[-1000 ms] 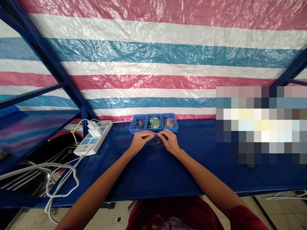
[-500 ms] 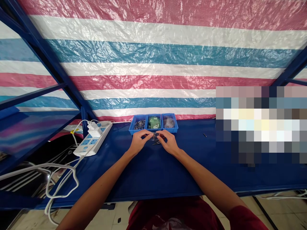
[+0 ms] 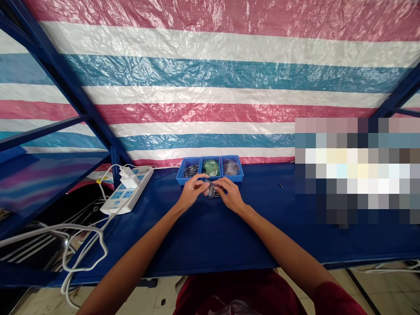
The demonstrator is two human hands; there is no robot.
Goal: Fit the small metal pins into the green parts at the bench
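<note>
- Far left of the middle bin point(image 3: 211, 178): a blue metal frame point(image 3: 65, 83) slants upward, with loose white cables point(image 3: 105, 249) looping below it.
- Left of the middle bin, beyond the left bin: a white power strip point(image 3: 122, 206) with blue socket faces lies at an angle on the blue table point(image 3: 210, 240). A white plug-in adapter point(image 3: 130, 180) sits in it.
- Directly left of the middle bin and touching it: the left bin point(image 3: 180, 178), blue plastic, holding many thin, dark metal screws point(image 3: 191, 170).
- Just in front of the left bin: the bare left hand point(image 3: 188, 192), its thumb and fingers gripping the left side of a small clear plastic bag point(image 3: 211, 189).
- Directly in front of the middle bin: that bag, held between both hands. A few slender metal pieces point(image 3: 215, 195) show at its near edge; whether any are inside is too small to tell. The middle bin itself contains green packets point(image 3: 210, 167).
- In front of the right bin point(image 3: 233, 178): the bare right hand point(image 3: 232, 194), fingertips pinching the right side of the bag. The right bin, touching the middle one, holds clear packets point(image 3: 231, 167).
- Well right of the middle bin: one small dark screw point(image 3: 280, 185) lies alone; beyond it, a pixelated patch hides the view.
- Behind the middle bin: red, white and blue striped sheeting point(image 3: 210, 94).
</note>
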